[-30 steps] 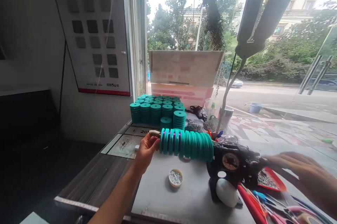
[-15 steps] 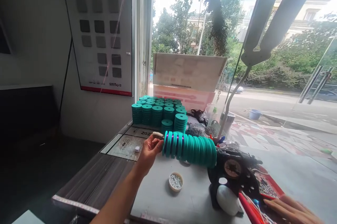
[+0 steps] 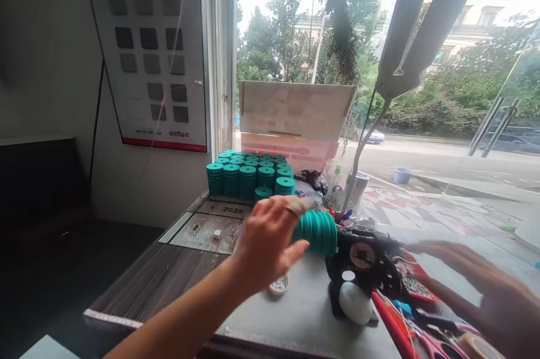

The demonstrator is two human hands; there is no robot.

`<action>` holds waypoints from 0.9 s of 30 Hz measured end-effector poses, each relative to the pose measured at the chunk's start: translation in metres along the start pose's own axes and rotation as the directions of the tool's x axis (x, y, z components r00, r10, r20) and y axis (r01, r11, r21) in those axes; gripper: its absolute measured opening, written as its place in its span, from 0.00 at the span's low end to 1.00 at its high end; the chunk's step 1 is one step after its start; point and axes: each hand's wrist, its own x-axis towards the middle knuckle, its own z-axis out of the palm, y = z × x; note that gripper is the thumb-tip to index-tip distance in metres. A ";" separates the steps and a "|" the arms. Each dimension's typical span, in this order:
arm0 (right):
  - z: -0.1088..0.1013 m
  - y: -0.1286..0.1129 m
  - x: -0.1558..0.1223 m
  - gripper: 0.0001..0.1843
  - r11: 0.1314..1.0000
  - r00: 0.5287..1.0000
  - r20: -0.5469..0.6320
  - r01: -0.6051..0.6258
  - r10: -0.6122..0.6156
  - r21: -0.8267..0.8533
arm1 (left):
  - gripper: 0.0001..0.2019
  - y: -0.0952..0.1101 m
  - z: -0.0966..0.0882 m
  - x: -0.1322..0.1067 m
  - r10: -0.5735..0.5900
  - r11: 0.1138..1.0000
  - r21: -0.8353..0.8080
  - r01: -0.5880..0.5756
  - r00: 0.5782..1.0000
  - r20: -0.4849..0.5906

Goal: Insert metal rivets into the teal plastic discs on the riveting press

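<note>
A horizontal row of teal discs [image 3: 318, 230] sticks out leftward from a black machine [image 3: 363, 266] on the table. My left hand [image 3: 270, 241] reaches across in front of this row, fingers curled over its near end; whether it grips the discs is not clear. My right hand [image 3: 476, 288] is blurred at the lower right, fingers stretched out, hovering near the machine and a red tray [image 3: 415, 286]. A small bowl of white beads [image 3: 278, 286] sits just under my left hand.
Several stacks of teal discs [image 3: 248, 176] stand at the table's back, before a white and pink box [image 3: 295, 122]. A desk lamp arm [image 3: 405, 38] rises at right. Pens and scissors [image 3: 426, 331] lie at the lower right. A 2025 calendar mat [image 3: 211, 224] covers the left tabletop.
My left hand moved from the row's left tip to across its front, covering the near discs. My right hand rose from the bottom edge toward the machine.
</note>
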 end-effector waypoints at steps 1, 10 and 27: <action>0.004 -0.018 0.015 0.16 0.997 0.997 0.001 0.077 -0.077 0.019 | 0.31 0.012 0.009 0.004 0.080 0.991 0.094 -0.091 0.991 0.108; 0.047 -0.065 0.094 0.35 0.962 0.946 0.235 0.172 -0.221 0.212 | 0.36 0.007 0.054 0.025 0.024 0.935 0.339 -0.107 0.971 0.239; 0.033 -0.056 0.111 0.34 0.898 0.851 0.511 -0.124 -0.122 0.422 | 0.46 -0.008 0.033 0.069 0.030 0.995 0.059 -0.078 0.814 0.580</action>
